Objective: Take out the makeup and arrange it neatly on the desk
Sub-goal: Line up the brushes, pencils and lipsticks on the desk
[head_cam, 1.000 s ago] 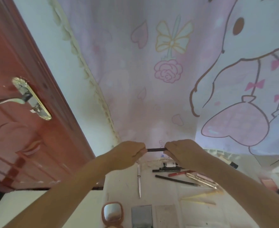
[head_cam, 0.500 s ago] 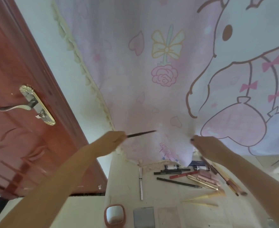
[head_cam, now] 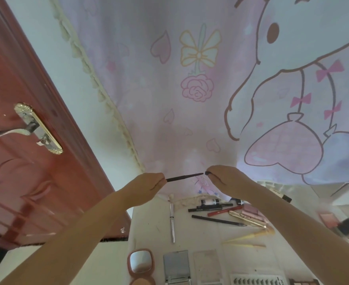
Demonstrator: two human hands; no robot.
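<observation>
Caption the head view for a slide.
Left hand holds a dark pencil toward the right hand above makeup on the desk.

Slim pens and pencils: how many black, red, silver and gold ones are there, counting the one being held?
Black: 3, held pencil, labelled pencil, plain pencil
Red: 1, red pencil
Silver: 1, silver pen
Gold: 1, gold pen
Total: 6

The right forearm (head_cam: 293, 210) covers part of the makeup row; the lash tray (head_cam: 258, 281) and compact (head_cam: 141, 268) run off the bottom edge; lower-right objects blur.
</observation>
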